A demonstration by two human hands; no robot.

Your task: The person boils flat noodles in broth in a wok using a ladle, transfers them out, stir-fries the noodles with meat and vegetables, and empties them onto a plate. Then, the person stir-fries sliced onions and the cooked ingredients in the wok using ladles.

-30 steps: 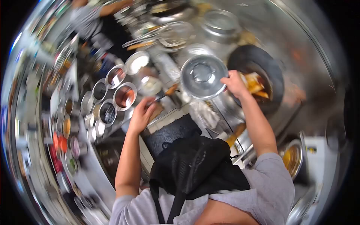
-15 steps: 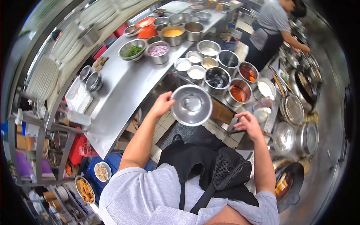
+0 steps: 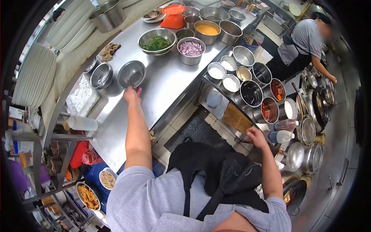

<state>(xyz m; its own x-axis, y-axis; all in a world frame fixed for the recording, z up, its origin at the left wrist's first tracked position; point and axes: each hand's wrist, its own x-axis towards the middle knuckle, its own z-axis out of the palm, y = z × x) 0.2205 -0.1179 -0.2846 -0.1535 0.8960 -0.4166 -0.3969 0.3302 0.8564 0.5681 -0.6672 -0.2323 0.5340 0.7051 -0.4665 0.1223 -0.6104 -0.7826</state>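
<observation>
My left hand [image 3: 132, 95] grips the near rim of a round stainless steel bowl [image 3: 131, 75], fingers closed on it. The bowl is over the steel counter [image 3: 127, 120] and has no food visible inside. To its left is a stack of small metal bowls [image 3: 101, 75]. A metal bowl of chopped green leaves [image 3: 156, 41] and a pot of sliced red onion [image 3: 191, 48] stand behind it on the right. My right hand [image 3: 256, 137] hangs beside the sauce station, fingers curled together, with nothing visible in them. A brown board [image 3: 236, 118] lies just beyond it.
Pots of white powder [image 3: 231, 82], dark liquid [image 3: 251, 93] and red sauce [image 3: 269, 109] fill the station ahead. A squeeze bottle [image 3: 281, 136] and a perforated ladle [image 3: 295, 156] are at right. A co-worker [image 3: 305, 38] stands at the far right. Plates [image 3: 35, 75] stack at left.
My left hand has carried the bowl left and forward from above the floor gap to over the counter. My right hand's spread fingers have curled in. The view has shifted left.
</observation>
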